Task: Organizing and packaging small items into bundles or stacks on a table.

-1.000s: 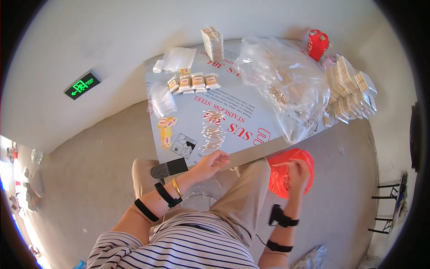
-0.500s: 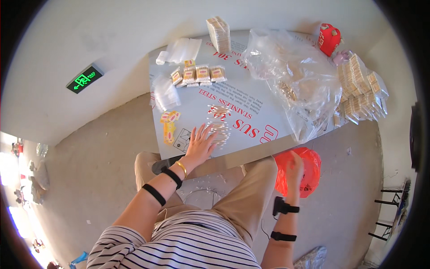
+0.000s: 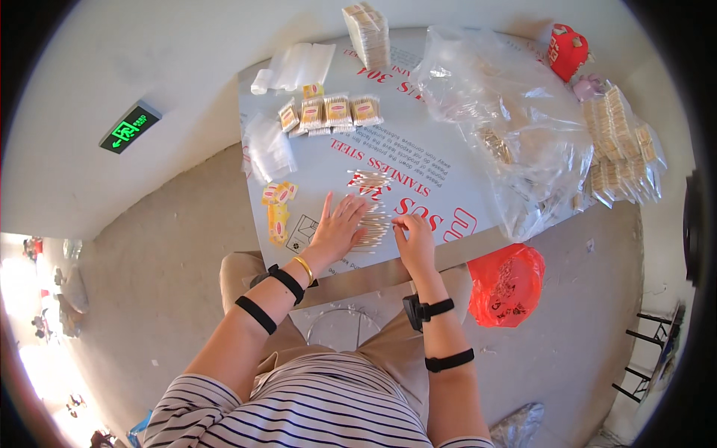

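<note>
My left hand point(image 3: 337, 230) lies palm down with fingers spread, its fingertips over the left part of a loose spread of cotton swabs point(image 3: 376, 226) on the table. At the right ends of those swabs, my right hand point(image 3: 416, 245) has thumb and index finger curled together; anything between them is too small to make out. A smaller group of cotton swabs point(image 3: 369, 181) lies just beyond my left fingertips. Yellow paper labels point(image 3: 278, 224) are left of my left hand. Farther back sits a row of bagged cotton swab packs point(image 3: 337, 112).
Clear plastic bags point(image 3: 270, 149) lie at the table's left, with more point(image 3: 302, 66) behind. A tall stack of packs point(image 3: 366, 36) stands at the back. A large clear bag point(image 3: 515, 142) and piled packs point(image 3: 624, 149) fill the right. A red plastic bag point(image 3: 508, 287) hangs below the front edge.
My right hand has come up from the red bag to the right ends of the swabs on the table. My left hand remains spread over the swabs. The view has shifted slightly.
</note>
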